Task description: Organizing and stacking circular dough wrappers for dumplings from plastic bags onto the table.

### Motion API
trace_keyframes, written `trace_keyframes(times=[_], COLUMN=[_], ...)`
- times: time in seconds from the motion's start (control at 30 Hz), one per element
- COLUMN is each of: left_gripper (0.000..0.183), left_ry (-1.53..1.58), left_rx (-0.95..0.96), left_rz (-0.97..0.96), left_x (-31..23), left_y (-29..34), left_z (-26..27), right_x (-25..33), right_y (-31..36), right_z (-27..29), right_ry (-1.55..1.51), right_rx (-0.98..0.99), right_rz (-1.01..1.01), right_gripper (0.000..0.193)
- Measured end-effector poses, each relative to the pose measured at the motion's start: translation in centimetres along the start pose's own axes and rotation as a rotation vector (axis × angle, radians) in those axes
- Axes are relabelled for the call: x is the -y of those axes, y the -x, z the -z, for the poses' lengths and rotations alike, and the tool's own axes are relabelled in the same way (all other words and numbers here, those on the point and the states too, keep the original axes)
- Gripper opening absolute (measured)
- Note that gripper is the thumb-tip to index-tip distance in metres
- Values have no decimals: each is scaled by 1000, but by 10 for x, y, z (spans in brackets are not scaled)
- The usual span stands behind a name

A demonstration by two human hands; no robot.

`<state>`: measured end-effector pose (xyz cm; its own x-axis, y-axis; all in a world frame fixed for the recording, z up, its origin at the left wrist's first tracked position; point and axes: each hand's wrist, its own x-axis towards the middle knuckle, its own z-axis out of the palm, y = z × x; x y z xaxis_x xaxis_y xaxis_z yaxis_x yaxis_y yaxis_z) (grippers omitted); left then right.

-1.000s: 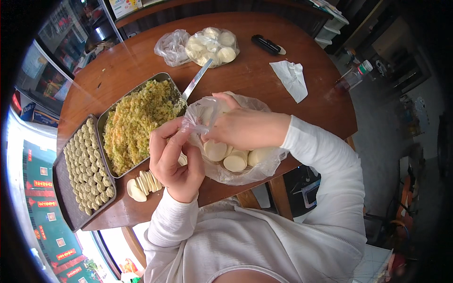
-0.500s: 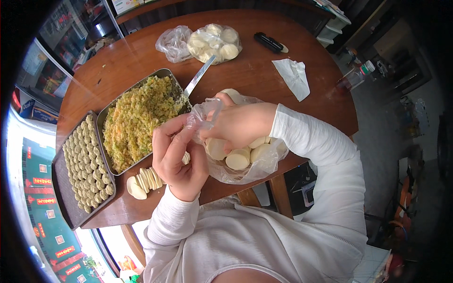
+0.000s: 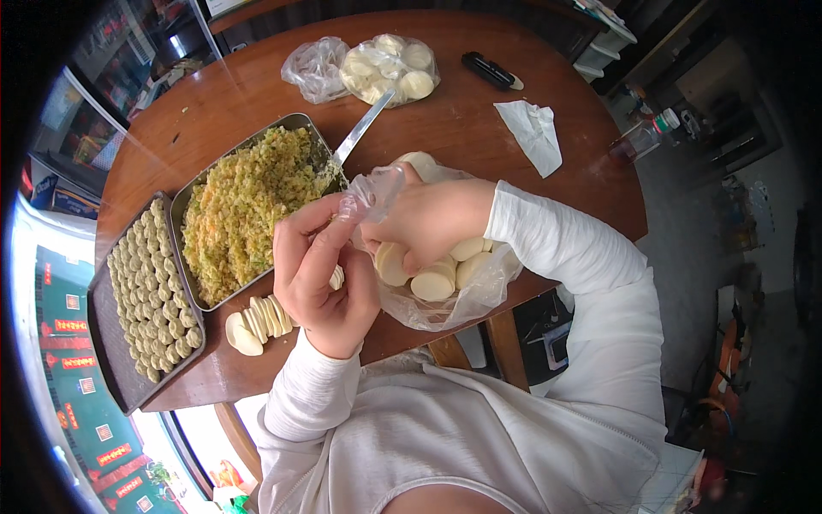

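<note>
My left hand (image 3: 327, 278) pinches the lifted edge of a clear plastic bag (image 3: 462, 304) between thumb and fingertips. Inside that bag lie several stacks of round, pale dumpling wrappers (image 3: 433, 281). My right hand (image 3: 432, 216) reaches over the bag's opening from the right, fingers curled down around a stack of wrappers; some fingertips are hidden. A fanned row of loose wrappers (image 3: 268, 319) rests on the table left of my left hand, partly covered by it. Beyond stands a metal tray (image 3: 195, 300) heaped with chopped yellow-green filling (image 3: 248, 210), a metal-handled utensil (image 3: 366, 127) stuck in it.
At far left, a dark tray (image 3: 128, 377) carries rows of small shaped dumplings (image 3: 154, 291). Another bag of wrappers (image 3: 390, 68) and a crumpled plastic bag (image 3: 315, 70) lie at the back of the round wooden table (image 3: 479, 43). A black object (image 3: 488, 70) and a white tissue (image 3: 529, 135) are farther right.
Both hands stay almost in place. The lifted bag edge in my left hand has shifted slightly, and the whole view has moved a little.
</note>
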<state>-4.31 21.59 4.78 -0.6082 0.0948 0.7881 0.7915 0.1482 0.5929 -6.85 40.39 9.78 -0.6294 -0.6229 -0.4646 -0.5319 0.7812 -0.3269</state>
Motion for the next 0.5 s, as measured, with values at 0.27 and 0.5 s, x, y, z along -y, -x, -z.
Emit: trace_keyframes(times=[0.27,0.5], left_gripper=[48,48], left_ry=[5,36], left_rx=[8,14], left_rz=[41,52], left_x=[1,-1], left_y=[-4,-1], left_z=[-3,-3], right_x=[-9,13], right_y=[2,76], right_z=[-7,-22], right_ry=[171,327], right_rx=[-236,-511], right_rz=[24,-182], right_gripper=[46,46])
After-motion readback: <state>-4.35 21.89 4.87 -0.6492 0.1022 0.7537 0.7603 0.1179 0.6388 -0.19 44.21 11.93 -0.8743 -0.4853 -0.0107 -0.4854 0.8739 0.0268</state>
